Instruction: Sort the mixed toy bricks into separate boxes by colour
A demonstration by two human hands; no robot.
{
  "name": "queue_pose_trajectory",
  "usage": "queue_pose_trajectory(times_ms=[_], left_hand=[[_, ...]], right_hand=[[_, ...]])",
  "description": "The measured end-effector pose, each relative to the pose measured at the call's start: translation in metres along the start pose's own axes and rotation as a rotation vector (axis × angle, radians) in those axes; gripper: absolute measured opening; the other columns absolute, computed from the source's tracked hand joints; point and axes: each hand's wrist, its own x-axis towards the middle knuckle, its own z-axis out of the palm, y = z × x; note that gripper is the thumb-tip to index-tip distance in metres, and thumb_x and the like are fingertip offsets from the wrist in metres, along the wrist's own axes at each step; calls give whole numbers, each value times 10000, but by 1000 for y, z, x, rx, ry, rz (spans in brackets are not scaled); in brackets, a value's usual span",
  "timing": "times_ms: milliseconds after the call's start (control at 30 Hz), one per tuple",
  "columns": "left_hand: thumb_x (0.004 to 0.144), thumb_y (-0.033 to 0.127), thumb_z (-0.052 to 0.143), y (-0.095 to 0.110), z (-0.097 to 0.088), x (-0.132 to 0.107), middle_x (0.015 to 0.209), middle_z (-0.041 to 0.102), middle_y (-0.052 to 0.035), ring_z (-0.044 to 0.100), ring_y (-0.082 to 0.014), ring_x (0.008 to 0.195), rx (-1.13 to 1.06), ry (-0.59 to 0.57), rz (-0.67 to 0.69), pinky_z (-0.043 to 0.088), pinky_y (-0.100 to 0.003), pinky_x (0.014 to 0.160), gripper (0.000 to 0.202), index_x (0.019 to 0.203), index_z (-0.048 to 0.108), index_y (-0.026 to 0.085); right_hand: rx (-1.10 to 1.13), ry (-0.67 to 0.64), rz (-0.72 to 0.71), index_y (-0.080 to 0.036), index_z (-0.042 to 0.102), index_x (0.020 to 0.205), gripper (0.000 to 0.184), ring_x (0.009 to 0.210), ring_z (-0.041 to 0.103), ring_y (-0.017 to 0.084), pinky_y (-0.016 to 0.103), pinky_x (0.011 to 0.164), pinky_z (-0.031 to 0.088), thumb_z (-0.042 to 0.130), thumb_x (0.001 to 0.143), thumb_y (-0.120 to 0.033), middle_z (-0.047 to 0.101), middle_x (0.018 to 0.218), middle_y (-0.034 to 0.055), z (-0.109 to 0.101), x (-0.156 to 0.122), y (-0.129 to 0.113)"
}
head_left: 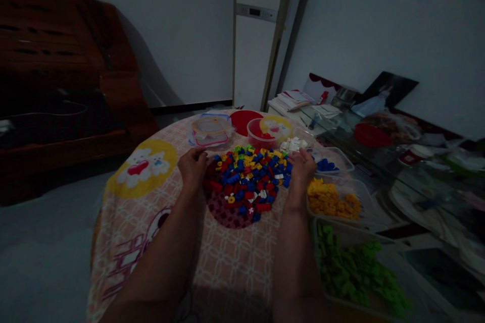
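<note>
A loose pile of toy building bricks in red, blue, yellow, white and some green lies mid-table. At its left edge is my left hand, closed, with fingertips pressed together; whatever they hold is too dark to make out. On the pile's right side rests my right hand, its fingers partly bent and apart, beside the blue bricks in a clear tub. No brick is visible in it. White bricks sit in a container just beyond that hand.
Yellow bricks and green bricks fill clear tubs along the right. A round tub with red bricks and stacked lids stand at the back. Right of the table is a cluttered glass table; a wooden bench stands left.
</note>
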Motion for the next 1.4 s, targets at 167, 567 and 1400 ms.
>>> queue_pose_trajectory(times_ms=[167,567,1400], left_hand=[[773,342,730,-3,0,-1,1057,794,-85,739,-240,966,18,-77,-95,583,-331,895,377,1109,780,177],[778,312,728,-15,7,6,998,803,-75,749,-239,953,3,-197,-116,582,-339,888,364,1115,788,191],[784,307,700,-17,9,8,981,811,-69,746,-231,933,61,-229,-86,570,-323,870,329,1080,804,209]], right_hand=[[-314,-217,82,-142,723,892,207,443,607,140,214,422,471,584,759,-218,665,587,-20,-16,-16,-14],[-1312,-617,-157,-205,835,1006,340,1058,756,226,238,834,525,574,839,-65,819,1105,82,-22,-27,-19],[-1130,-633,-46,-155,794,796,195,782,776,258,282,686,561,612,863,-181,765,715,125,-21,-23,-18]])
